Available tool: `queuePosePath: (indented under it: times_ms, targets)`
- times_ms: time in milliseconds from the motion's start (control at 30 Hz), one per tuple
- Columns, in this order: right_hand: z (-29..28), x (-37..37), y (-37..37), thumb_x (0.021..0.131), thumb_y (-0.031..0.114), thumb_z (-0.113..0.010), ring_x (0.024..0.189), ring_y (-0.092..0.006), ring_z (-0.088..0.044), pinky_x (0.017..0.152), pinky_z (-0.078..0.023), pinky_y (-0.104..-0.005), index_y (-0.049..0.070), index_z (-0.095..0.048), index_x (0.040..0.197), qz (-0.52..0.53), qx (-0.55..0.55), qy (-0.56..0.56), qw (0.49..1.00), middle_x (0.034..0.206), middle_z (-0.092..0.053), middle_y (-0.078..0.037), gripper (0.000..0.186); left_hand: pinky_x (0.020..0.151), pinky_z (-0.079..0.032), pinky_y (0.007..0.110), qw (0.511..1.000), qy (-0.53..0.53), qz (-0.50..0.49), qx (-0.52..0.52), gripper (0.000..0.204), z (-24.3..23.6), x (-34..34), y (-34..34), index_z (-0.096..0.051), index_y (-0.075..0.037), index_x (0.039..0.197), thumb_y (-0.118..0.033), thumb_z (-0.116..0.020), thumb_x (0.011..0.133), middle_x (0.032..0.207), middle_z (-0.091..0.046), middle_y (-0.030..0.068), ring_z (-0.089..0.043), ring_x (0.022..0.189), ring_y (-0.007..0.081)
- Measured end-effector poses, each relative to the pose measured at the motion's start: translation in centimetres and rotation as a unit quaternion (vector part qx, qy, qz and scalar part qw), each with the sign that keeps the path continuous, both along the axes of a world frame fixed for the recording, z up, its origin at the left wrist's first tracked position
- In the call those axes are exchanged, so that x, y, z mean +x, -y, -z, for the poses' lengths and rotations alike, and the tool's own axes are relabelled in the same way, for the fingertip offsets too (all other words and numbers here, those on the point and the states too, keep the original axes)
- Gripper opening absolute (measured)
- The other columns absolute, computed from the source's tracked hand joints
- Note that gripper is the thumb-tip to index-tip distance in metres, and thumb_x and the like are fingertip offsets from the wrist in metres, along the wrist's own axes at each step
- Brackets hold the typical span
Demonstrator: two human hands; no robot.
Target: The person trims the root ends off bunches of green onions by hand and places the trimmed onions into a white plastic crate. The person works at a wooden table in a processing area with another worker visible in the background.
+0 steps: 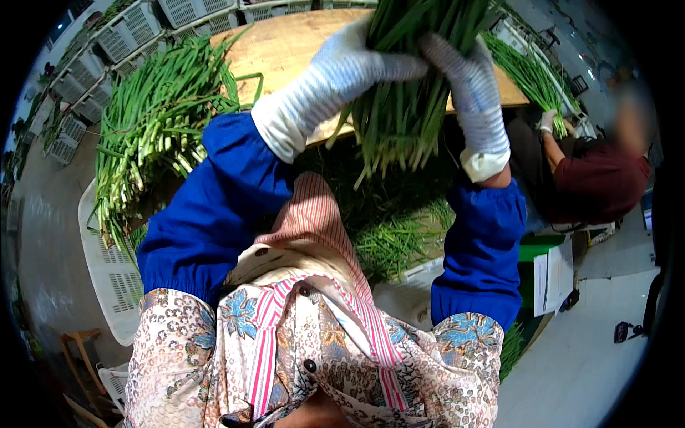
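Leafy green bunch (399,118), up near the top and a bit right of the middle, pale ends pointing down, long leaves running off past the top edge

Far over on the left, white crates (128,32) full of little holes, set in a row that bends round at the back

Next, a big heap of green stalks (153,128), lots of pale ends showing, at the left end of a yellowish wooden board (285,53)

Just below that heap, a white basket (118,289) with slots in its side

Then the left hand (339,75), in a stripy white and blue glove, holding the left side of the bunch, thumb across the front, other fingers mostly hidden

Down under the bunch, loose green bits (396,246) in a messy pile

Then the right hand (469,85), in the same kind of glove, holding the right side of the bunch, thumb on the front; cannot tell how tight

Farther right, another green pile (528,75), with a gloved hand (547,121) of a co-worker in a dark red top (599,182) at its pale ends

Lower down, white papers (553,278), then grey floor (571,378)
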State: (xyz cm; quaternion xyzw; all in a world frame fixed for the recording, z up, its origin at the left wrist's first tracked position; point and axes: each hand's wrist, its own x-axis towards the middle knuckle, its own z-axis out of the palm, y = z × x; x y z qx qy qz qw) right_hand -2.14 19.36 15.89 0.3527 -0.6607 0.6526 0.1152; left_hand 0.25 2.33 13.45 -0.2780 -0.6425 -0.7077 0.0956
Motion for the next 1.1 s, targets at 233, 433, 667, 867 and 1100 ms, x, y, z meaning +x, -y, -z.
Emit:
queuePosePath:
  times_ms: [233, 433, 667, 867, 1100]
  targets:
    - [-1.0, -8.7, 1.9, 0.089, 0.020, -0.062, 0.094, -0.0149, -0.060, 0.082, -0.049, -0.0282, 0.004, -0.058, 0.117, -0.042, 0.156, -0.163, 0.973, 0.105, -0.064, -0.006, 0.033, 0.088, -0.050, 0.034, 0.978, -0.163, -0.101, -0.082, 0.063, -2.3, -7.0, 4.3, -0.058, -0.004, 0.114, -0.021, -0.086, 0.060, 0.104, -0.065, 0.0126, -0.063, 0.095, 0.0246]
    - [-3.1, -8.0, 3.1, 0.088, 0.017, -0.062, 0.089, -0.0122, -0.059, 0.080, -0.047, -0.0279, 0.005, -0.060, 0.114, -0.053, 0.058, -0.155, 0.985, 0.096, -0.064, -0.002, 0.029, 0.086, -0.045, 0.030, 0.994, -0.032, 0.092, -0.040, 0.050, -5.4, -6.6, 2.6, -0.053, -0.004, 0.119, -0.004, -0.071, 0.071, 0.104, -0.062, 0.0071, -0.056, 0.099, 0.0171]
    - [-11.3, -1.2, 4.9, 0.083, 0.019, -0.065, 0.079, -0.0106, -0.055, 0.069, -0.045, -0.0257, -0.001, -0.062, 0.098, 0.055, 0.066, -0.135, 0.987, 0.085, -0.062, -0.001, 0.025, 0.085, -0.046, 0.030, 0.992, -0.013, 0.120, 0.028, 0.043, -8.8, -4.5, -0.3, -0.055, 0.001, 0.112, -0.019, -0.070, 0.077, 0.104, -0.060, 0.0087, -0.057, 0.094, 0.0180]
    - [-13.0, 2.3, 0.2, 0.081, 0.025, -0.062, 0.083, -0.0161, -0.059, 0.073, -0.046, -0.0284, 0.001, -0.062, 0.105, 0.007, 0.165, -0.085, 0.983, 0.091, -0.064, -0.007, 0.034, 0.066, -0.051, 0.027, 0.944, 0.083, 0.280, 0.151, 0.026, -7.6, -2.6, -4.8, -0.061, -0.002, 0.104, -0.013, -0.065, 0.081, 0.086, -0.063, 0.0034, -0.062, 0.073, 0.0149]
    - [-6.6, 0.0, -3.0, 0.083, 0.038, -0.062, 0.084, -0.0198, -0.060, 0.075, -0.047, -0.0318, 0.005, -0.062, 0.108, 0.098, 0.335, -0.141, 0.926, 0.094, -0.065, -0.010, 0.042, 0.081, -0.056, 0.039, 0.946, 0.105, 0.224, 0.210, 0.032, 2.9, -5.0, -3.7, -0.060, 0.002, 0.108, -0.017, -0.060, 0.083, 0.104, -0.065, 0.0172, -0.064, 0.097, 0.0299]
